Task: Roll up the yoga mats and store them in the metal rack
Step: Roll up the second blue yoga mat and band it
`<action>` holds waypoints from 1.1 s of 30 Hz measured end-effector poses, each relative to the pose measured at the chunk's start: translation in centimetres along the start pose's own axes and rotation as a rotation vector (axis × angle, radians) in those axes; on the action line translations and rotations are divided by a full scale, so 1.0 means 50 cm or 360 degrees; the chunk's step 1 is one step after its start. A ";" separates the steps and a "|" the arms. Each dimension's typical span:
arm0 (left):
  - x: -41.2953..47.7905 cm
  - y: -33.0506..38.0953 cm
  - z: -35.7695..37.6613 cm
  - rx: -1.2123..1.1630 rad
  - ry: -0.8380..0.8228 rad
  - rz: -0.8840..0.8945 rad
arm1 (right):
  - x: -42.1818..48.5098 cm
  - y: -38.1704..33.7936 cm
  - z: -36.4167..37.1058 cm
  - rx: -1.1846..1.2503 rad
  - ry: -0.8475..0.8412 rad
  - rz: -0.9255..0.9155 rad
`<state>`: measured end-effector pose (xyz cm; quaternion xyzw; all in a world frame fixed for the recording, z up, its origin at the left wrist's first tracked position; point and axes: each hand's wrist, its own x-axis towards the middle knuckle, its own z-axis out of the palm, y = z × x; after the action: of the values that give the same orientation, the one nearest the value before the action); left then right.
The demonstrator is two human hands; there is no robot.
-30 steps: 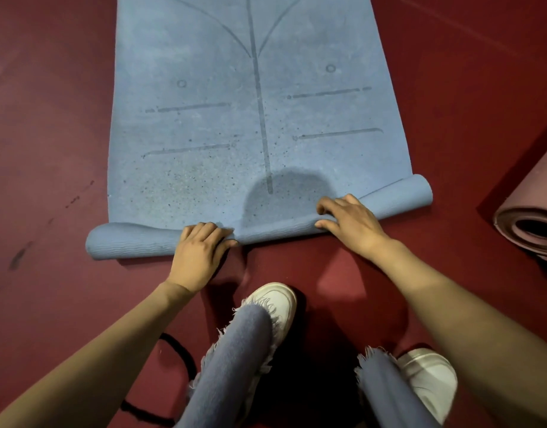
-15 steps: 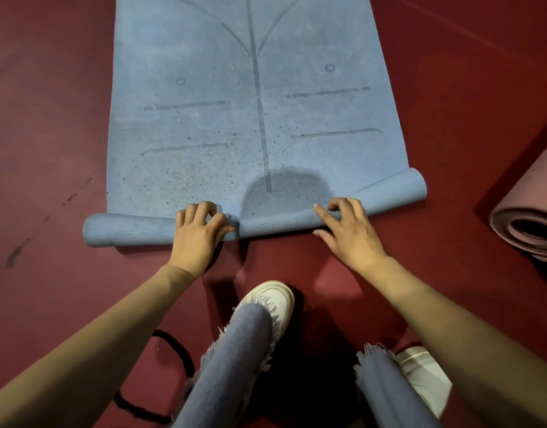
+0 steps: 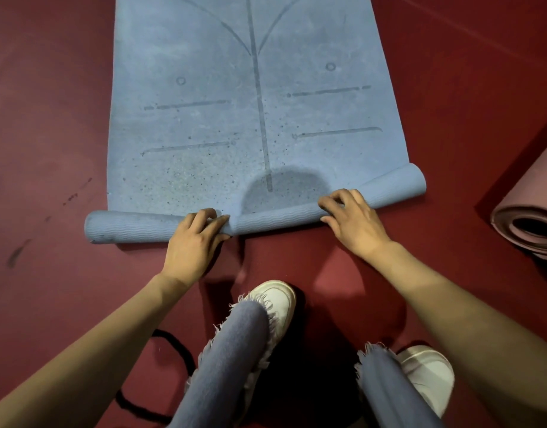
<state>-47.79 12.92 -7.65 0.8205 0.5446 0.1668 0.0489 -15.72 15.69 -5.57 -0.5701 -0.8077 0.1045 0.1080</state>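
Observation:
A blue yoga mat (image 3: 235,118) with dark alignment lines lies flat on the dark red floor, stretching away from me. Its near end is turned into a thin roll (image 3: 136,227) that runs from lower left to upper right. My left hand (image 3: 195,239) lies on the roll left of centre, fingers curled over its top. My right hand (image 3: 352,220) grips the roll right of centre, fingertips hooked over it. The metal rack is out of view.
A rolled pink mat (image 3: 531,223) lies at the right edge, its open end facing me. My legs in frayed jeans and white shoes (image 3: 278,301) stand just behind the roll. A black cord (image 3: 173,344) loops on the floor at lower left.
The roll has moved a little farther away over the flat mat and grown slightly thicker. Both hands went forward with it and regripped its top.

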 end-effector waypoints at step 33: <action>0.038 -0.006 -0.019 0.0282 -0.0011 -0.0054 | 0.073 0.026 -0.048 -0.0015 -0.0365 0.0093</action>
<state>-47.70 14.68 -6.41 0.8128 0.5709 0.1142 -0.0191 -15.03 19.67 -3.48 -0.5781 -0.7984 0.1683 0.0091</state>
